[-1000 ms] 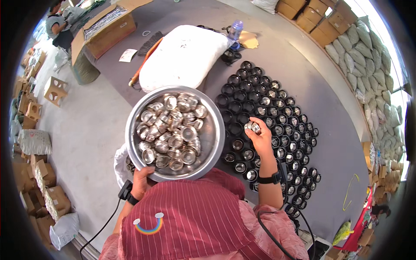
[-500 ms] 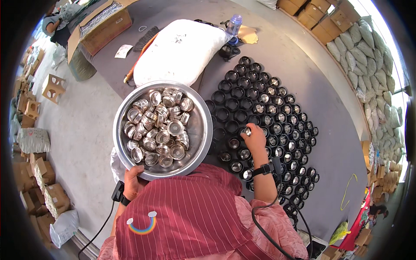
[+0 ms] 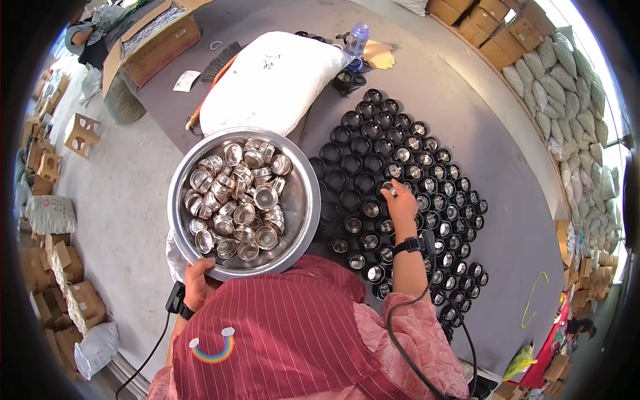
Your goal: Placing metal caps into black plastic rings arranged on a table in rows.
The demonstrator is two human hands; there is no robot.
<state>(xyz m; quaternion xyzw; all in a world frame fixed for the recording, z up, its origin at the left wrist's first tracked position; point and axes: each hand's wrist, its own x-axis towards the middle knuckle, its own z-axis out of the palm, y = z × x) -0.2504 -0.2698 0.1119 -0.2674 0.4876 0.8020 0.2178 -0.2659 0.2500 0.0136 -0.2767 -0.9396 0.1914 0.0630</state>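
Well along, by the look of it, yet far from finished. Black round lids (image 3: 347,137) laid out in close rows on the grey floor mat (image 3: 493,200), open side up. Shiny metal inserts already seated in most of those on the right and near side of the patch; a block toward the upper left, nearest the white sack (image 3: 273,80), bare and dark inside. Plenty of stock left to place: a heap of small metal cups (image 3: 240,200) filling the round steel basin (image 3: 303,220), carried above the lap and just left of the lids.

Right hand (image 3: 402,203) stretched forward over the middle of the patch, wrist bent down, a black band and cable at the wrist. Grip pinching one small metal cup (image 3: 389,191) between thumb and fingertips, right over a lid; whether the cup touches the lid or sits just above it hard to tell at this size.

Left hand (image 3: 199,283) under the near rim of the basin, fingers curled shut on the edge and bearing its weight, forearm tucked close to the striped red apron (image 3: 280,333). A black strap on that wrist too, its cable trailing off to the lower left.

Cardboard boxes (image 3: 73,293) stacked along the left edge, filled white bags (image 3: 567,87) piled along the right.
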